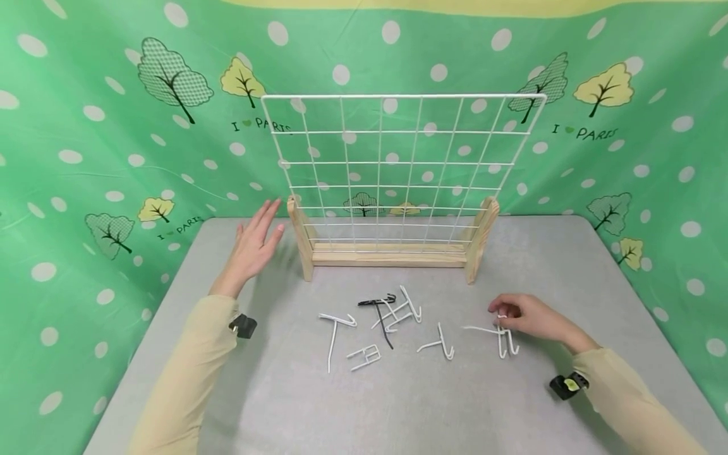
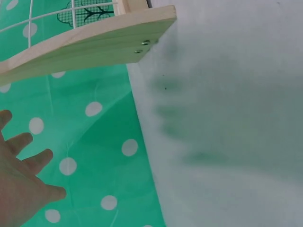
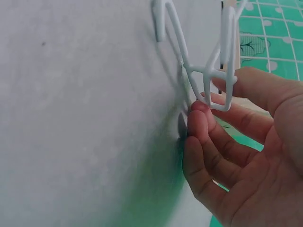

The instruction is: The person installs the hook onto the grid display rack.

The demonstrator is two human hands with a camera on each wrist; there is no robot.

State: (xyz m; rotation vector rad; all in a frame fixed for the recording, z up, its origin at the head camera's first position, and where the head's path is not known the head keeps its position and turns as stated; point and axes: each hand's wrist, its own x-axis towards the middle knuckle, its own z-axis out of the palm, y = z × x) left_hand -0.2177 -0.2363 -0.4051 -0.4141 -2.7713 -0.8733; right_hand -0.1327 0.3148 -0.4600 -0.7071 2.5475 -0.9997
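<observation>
Hands: left (image 1: 253, 245) empty, spread wide beside the wooden stand (image 1: 301, 241); right (image 1: 530, 316) pinching a white wire hook (image 1: 502, 332)

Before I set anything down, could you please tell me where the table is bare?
The table is free nearer the camera than the small wire piece; between left sleeve and leftmost hook; and behind the right hand, right of the wooden stand. It is crowded in front of the stand, where a black hook lies among white hooks.

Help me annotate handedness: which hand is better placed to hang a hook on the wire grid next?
Probably the right hand: it pinches a white hook. The left hand, though nearer the wire grid, holds nothing.
</observation>
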